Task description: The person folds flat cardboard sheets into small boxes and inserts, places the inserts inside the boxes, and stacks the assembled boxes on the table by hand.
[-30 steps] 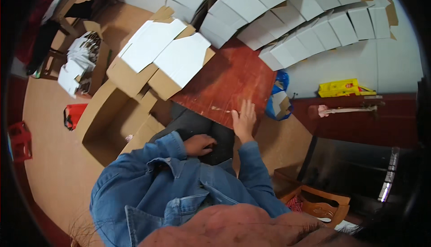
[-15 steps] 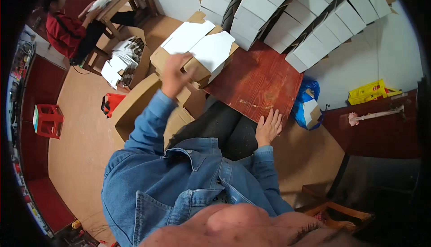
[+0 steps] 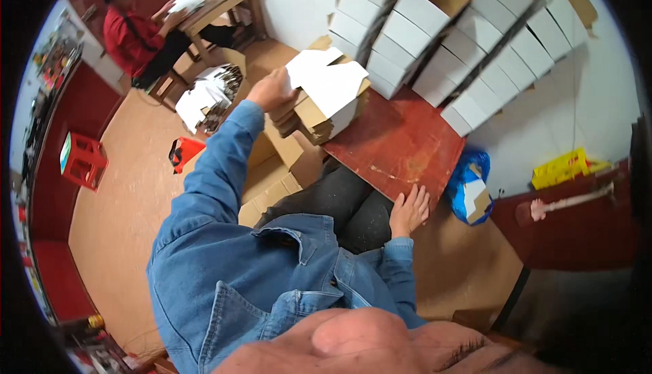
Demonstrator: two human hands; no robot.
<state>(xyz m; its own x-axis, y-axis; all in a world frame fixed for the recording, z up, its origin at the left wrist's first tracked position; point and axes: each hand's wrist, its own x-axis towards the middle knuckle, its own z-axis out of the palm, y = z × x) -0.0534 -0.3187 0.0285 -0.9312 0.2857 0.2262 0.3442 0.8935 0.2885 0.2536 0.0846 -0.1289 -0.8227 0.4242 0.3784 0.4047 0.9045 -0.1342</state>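
Red tabletop (image 3: pixel 402 144) stretches from right hand (image 3: pixel 409 212), at near edge, to cardboard (image 3: pixel 334 88).

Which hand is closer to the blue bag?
Right. The right hand rests on the red tabletop, just left of the blue bag; the left hand is farther, at the cardboard stack.

- Red-painted rectangular wooden bench (image 3: pixel 401 136): faint sheen, scuffed pale near its front edge.
- White-and-brown stack of folded cardboard (image 3: pixel 333 88) at the bench's left edge: smooth, matt.
- Crinkled blue plastic bag (image 3: pixel 477 165) beyond the bench's right edge: glossy.
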